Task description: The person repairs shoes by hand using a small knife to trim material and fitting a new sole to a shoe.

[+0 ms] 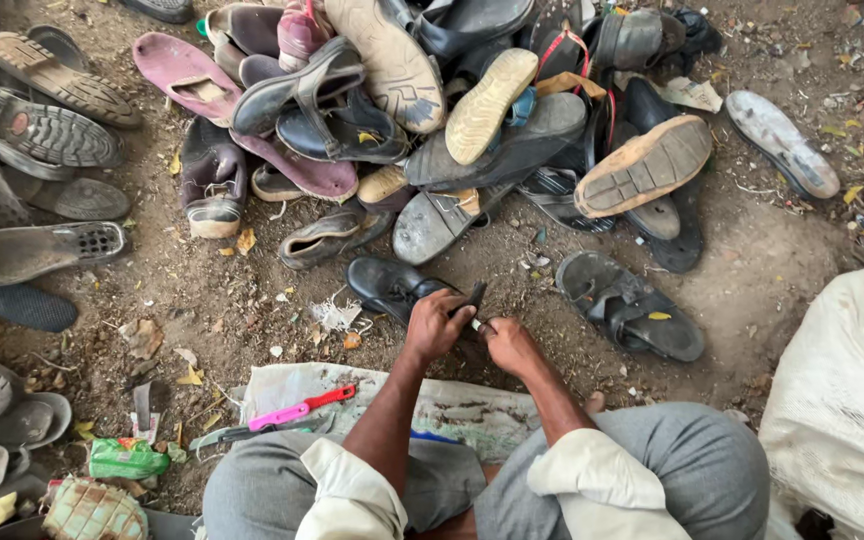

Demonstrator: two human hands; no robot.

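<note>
A black sandal lies on the dirt just in front of me. My left hand grips its near end, holding up a dark strap. My right hand is closed right beside it, pinching a small pale tool or blade at the strap. Both forearms reach out from rolled light sleeves over my grey-trousered knees. Exactly what the right hand holds is too small to make out.
A big heap of worn shoes and sandals fills the ground ahead; loose soles lie at the left. Another black sandal lies to the right. A pink-and-red handled tool rests on a cloth. A white sack stands at the right.
</note>
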